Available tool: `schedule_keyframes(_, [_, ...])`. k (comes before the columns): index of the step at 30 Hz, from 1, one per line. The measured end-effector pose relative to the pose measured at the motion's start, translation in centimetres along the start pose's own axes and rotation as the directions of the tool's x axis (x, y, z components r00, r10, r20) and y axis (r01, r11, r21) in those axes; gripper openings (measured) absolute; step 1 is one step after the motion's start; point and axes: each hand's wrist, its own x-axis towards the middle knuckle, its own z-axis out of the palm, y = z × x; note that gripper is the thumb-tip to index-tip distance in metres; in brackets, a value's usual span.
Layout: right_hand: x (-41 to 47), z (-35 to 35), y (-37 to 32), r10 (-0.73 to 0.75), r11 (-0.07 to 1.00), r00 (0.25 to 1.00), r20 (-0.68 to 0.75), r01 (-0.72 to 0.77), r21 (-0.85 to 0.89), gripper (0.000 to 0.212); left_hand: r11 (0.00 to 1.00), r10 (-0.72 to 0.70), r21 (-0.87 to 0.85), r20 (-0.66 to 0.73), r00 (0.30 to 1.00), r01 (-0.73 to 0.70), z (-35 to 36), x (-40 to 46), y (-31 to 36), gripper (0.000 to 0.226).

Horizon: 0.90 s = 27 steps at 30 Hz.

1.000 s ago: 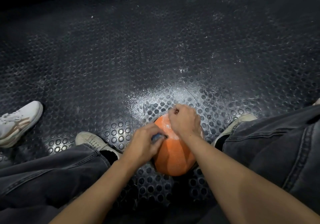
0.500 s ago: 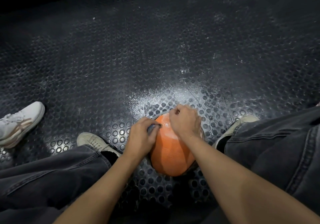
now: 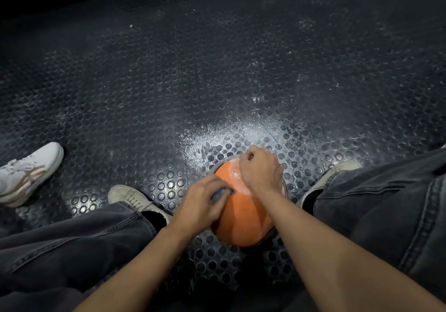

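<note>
Lower centre of frame, between your feet: orange ball [image 3: 243, 222] sits on the black studded floor mat [image 3: 169, 82]. A thin grey edge shows around the ball at its upper left and lower right; can't tell what that is. Your left hand [image 3: 201, 206] is on the ball's upper-left side, fingers curled around a small grey-blue pad [image 3: 220, 192] and pressing it against the orange surface. Your right hand [image 3: 261, 169] is on the ball's far top, knuckles up, fingers curled in tight with the thumb tucked at the far side; can't tell whether it grips the ball's edge, pinches something small, or holds nothing. Both forearms come in from the bottom of the frame and meet over the ball. A white dusty smear sits on the ball's top between the two hands. White powder [image 3: 231, 130] is scattered on the mat just beyond the ball, thickest at centre frame and thinning toward upper right. Your left beige shoe [image 3: 130, 197] is just left of the ball, right beige shoe [image 3: 337, 170] just right of it, dark jeans [image 3: 72, 246] covering both legs. White sneaker [image 3: 26, 169] at the left edge, well apart from the ball.
</note>
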Motion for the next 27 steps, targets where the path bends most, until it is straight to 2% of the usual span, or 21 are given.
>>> schedule_keyframes(2, [-0.2, 0.0, -0.4, 0.007, 1.000, 1.000, -0.005, -0.007, -0.010, 0.026, 0.984, -0.174, -0.003, -0.160, 0.972, 0.176, 0.1, 0.7, -0.4, 0.011])
schedule_keyframes(3, [-0.4, 0.1, -0.6, 0.010, 1.000, 1.000, -0.007, -0.011, -0.024, 0.026, 0.979, -0.201, 0.008, -0.179, 0.963, 0.206, 0.2, 0.6, -0.3, 0.011])
schedule_keyframes(5, [-0.5, 0.1, -0.5, 0.011, 0.999, 1.000, -0.009, -0.011, -0.042, 0.027, 0.996, -0.076, 0.035, -0.076, 0.994, 0.079, 0.6, -0.2, 0.4, 0.012])
schedule_keyframes(7, [-0.3, 0.0, 0.0, 0.011, 1.000, 1.000, -0.010, -0.011, -0.027, 0.028, 0.997, 0.073, 0.036, 0.032, 0.997, -0.074, 0.4, -0.9, 0.6, 0.013])
schedule_keyframes(8, [-0.3, 0.1, 0.1, 0.010, 1.000, 1.000, -0.011, -0.010, -0.015, 0.027, 0.998, 0.056, 0.035, 0.011, 0.998, -0.057, 0.3, -0.5, 0.2, 0.012])
schedule_keyframes(10, [-0.3, 0.2, 0.0, 0.013, 1.000, 1.000, -0.020, -0.013, -0.008, 0.027, 0.992, -0.123, 0.006, -0.144, 0.982, 0.125, 0.1, 0.3, -0.4, 0.012])
schedule_keyframes(11, [-0.4, 0.2, -0.1, 0.017, 1.000, 1.000, -0.025, -0.017, -0.016, 0.027, 0.983, -0.177, 0.006, -0.178, 0.968, 0.181, 0.2, 0.3, -0.4, 0.013])
schedule_keyframes(12, [-0.5, 0.2, -0.1, 0.020, 0.999, 0.999, -0.030, -0.021, -0.026, 0.028, 0.988, -0.150, 0.022, -0.164, 0.975, 0.155, 0.3, 0.1, -0.1, 0.013])
schedule_keyframes(15, [-0.4, -0.1, 0.2, 0.021, 0.999, 0.999, -0.026, -0.022, -0.025, 0.029, 0.993, 0.108, 0.039, 0.036, 0.993, -0.109, 0.6, -1.0, 0.8, 0.016])
schedule_keyframes(16, [-0.2, -0.2, 0.3, 0.022, 1.000, 1.000, -0.022, -0.023, -0.015, 0.028, 0.991, 0.124, 0.039, 0.042, 0.991, -0.126, 0.5, -0.8, 0.8, 0.015])
schedule_keyframes(17, [-0.2, -0.3, 0.2, 0.026, 1.000, 0.999, -0.021, -0.026, -0.005, 0.028, 0.997, 0.069, 0.039, -0.012, 0.998, -0.069, 0.4, -0.2, 0.5, 0.015])
schedule_keyframes(19, [-0.3, -0.2, 0.0, 0.037, 0.999, 0.999, -0.027, -0.037, -0.008, 0.030, 0.985, -0.166, 0.009, -0.161, 0.973, 0.170, 0.3, 0.8, 0.0, 0.015])
schedule_keyframes(20, [-0.4, -0.1, -0.2, 0.045, 0.999, 0.999, -0.028, -0.046, -0.016, 0.031, 0.969, -0.244, 0.001, -0.164, 0.956, 0.248, 0.1, 1.0, -0.2, 0.016])
schedule_keyframes(22, [-0.5, 0.1, -0.3, 0.060, 0.998, 0.998, -0.022, -0.061, -0.020, 0.031, 0.957, -0.290, -0.006, -0.075, 0.954, 0.290, -0.4, 0.9, -0.5, 0.020])
schedule_keyframes(24, [-0.2, -0.1, -0.2, 0.081, 0.997, 0.997, -0.012, -0.081, 0.004, 0.027, 0.923, -0.375, -0.093, -0.004, 0.927, 0.373, -1.8, 1.0, -1.0, 0.029])
schedule_keyframes(27, [0.2, -0.4, 0.0, 0.100, 0.994, 0.995, -0.004, -0.100, 0.033, 0.028, 0.782, -0.585, -0.242, 0.031, 0.810, 0.574, -4.4, 2.3, -1.7, 0.036])
